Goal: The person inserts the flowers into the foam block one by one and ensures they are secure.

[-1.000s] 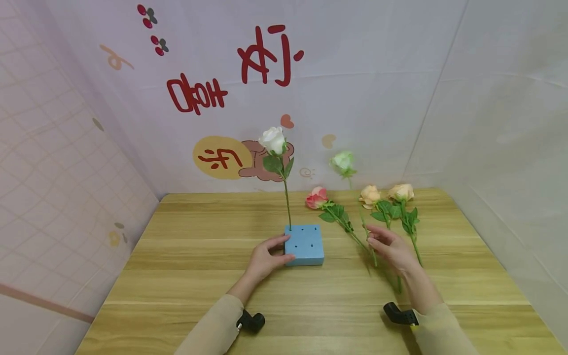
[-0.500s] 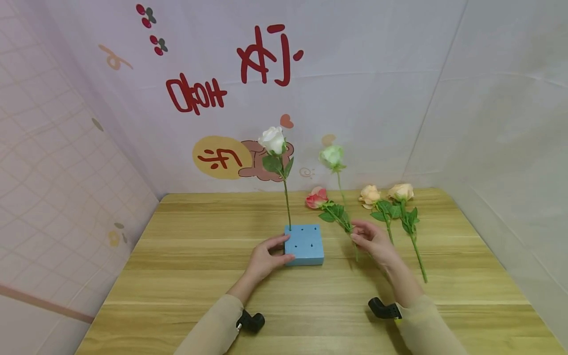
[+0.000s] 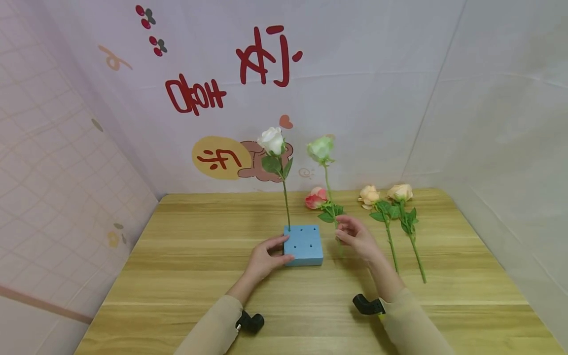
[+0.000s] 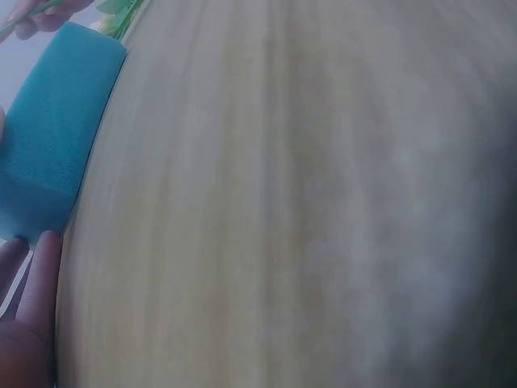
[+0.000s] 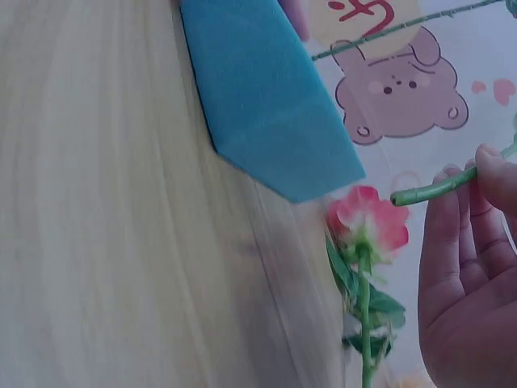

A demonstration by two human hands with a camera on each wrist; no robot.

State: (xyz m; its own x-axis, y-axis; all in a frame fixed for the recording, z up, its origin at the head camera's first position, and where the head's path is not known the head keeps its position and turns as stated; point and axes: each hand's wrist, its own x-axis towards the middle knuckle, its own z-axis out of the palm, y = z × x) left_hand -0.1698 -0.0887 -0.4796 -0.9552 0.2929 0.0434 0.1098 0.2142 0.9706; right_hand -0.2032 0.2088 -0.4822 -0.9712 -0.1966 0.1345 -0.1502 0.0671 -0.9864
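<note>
My left hand grips the left side of a blue foam block, which has several small holes in its top. A white rose stands upright in the block's back left corner. Just right of the block, my right hand pinches the stem of a pale green rose between thumb and fingers, bloom up and leaning slightly left. In the right wrist view, the cut lower end of that stem hangs free of the block. The left wrist view shows fingertips against the block.
A pink rose lies behind the right hand, its lower stem hidden. Two peach roses lie farther right on the wooden table. A printed cloth wall rises behind the table.
My right hand has moved left with the green rose, from above the lying roses to beside the block. The left hand, block and white rose have stayed put.
</note>
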